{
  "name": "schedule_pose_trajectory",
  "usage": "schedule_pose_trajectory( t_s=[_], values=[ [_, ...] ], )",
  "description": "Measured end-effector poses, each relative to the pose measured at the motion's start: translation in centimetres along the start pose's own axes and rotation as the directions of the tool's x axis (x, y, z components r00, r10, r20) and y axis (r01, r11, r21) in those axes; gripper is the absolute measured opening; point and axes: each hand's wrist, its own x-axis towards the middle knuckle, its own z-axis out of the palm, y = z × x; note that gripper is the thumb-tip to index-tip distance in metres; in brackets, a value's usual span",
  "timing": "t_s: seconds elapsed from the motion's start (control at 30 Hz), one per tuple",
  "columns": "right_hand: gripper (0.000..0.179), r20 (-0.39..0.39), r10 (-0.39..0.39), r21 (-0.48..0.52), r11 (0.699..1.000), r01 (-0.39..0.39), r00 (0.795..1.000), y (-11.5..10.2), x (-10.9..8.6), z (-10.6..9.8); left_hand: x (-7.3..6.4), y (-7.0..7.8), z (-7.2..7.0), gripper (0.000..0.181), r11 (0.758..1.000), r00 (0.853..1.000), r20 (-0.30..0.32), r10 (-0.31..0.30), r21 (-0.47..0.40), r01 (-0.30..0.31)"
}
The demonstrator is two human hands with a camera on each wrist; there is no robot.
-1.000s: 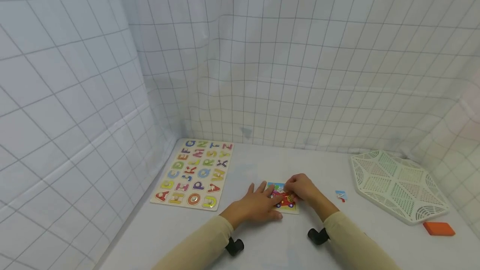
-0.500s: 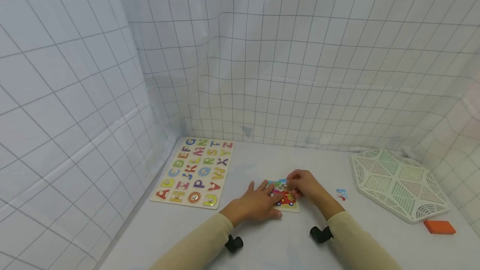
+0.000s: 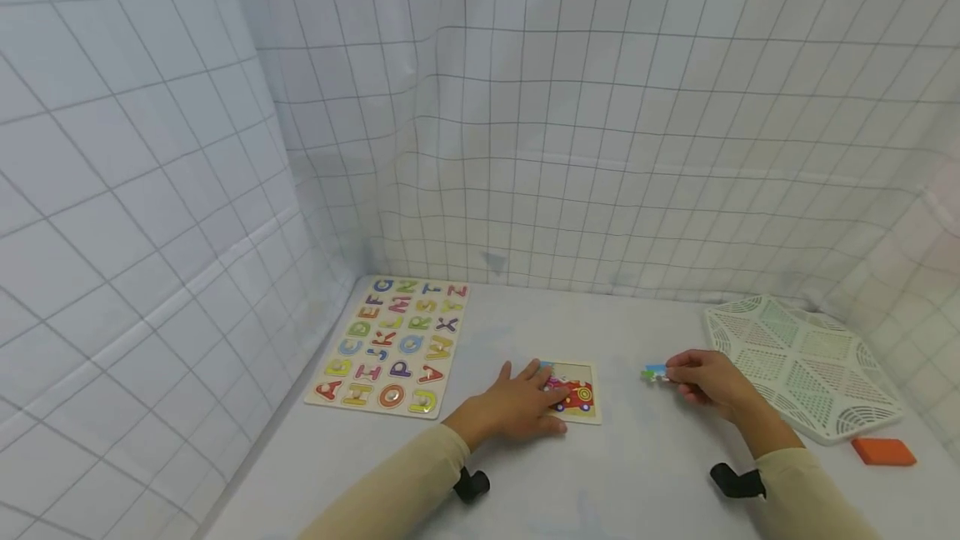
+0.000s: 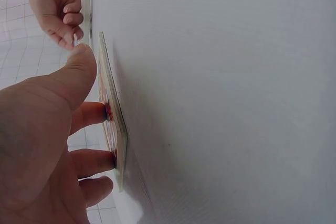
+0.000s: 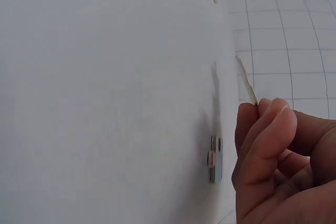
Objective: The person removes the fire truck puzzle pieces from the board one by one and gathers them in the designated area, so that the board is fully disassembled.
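My left hand [image 3: 513, 408] lies with fingers spread over the left part of a small wooden jigsaw puzzle [image 3: 577, 397] showing a red vehicle. In the left wrist view, its fingertips press on the face of the puzzle board [image 4: 111, 85]. To the right, my right hand [image 3: 708, 379] pinches a blue and green puzzle piece [image 3: 654, 372] between thumb and fingers. The right wrist view shows that piece edge-on as a thin strip [image 5: 247, 81], above the table. A second, loose puzzle piece [image 5: 216, 161] lies on the table under this hand, hidden by it in the head view.
An alphabet board [image 3: 386, 348] with coloured letters lies at the left. A white perforated tray [image 3: 806, 365] stands at the back right, with an orange block [image 3: 883, 452] by its front corner. A grid-patterned curtain [image 3: 525, 148] closes off the back and sides.
My right hand has moved right from the puzzle, carrying a piece out of it. Bare backing now shows in the board's upper part. My left hand has stayed in place.
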Motion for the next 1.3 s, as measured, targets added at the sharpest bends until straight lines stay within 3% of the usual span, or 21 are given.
schedule_pose_trajectory(
  t_s=[0.23,0.6,0.97,1.07,1.3],
  values=[
    [0.026,-0.010,0.021,-0.065,0.998,-0.022,1.000,0.5,-0.7,-0.4,0.1,0.1,0.0,0.063,1.000,1.000,0.003,-0.011,0.006,0.011],
    [0.023,-0.065,-0.008,-0.190,0.982,-0.004,0.998,-0.1,-1.3,-0.4,0.0,0.4,-0.4,0.063,1.000,1.000,0.004,-0.004,-0.004,0.004],
    [0.030,-0.031,-0.003,-0.103,0.995,0.000,1.000,-0.1,-0.7,-0.3,0.0,0.2,-0.4,0.062,1.000,1.000,0.011,-0.007,-0.024,0.007],
    [0.032,-0.005,-0.012,-0.040,0.999,0.012,1.000,-0.5,-0.5,0.1,-0.1,0.2,-0.6,0.060,0.999,1.000,0.007,-0.009,-0.053,0.010],
    [0.033,0.061,-0.010,0.096,0.995,0.004,0.998,-2.5,0.7,3.2,-0.1,-0.2,-0.5,0.056,0.993,1.000,-0.025,0.002,-0.117,-0.005]
  ],
)
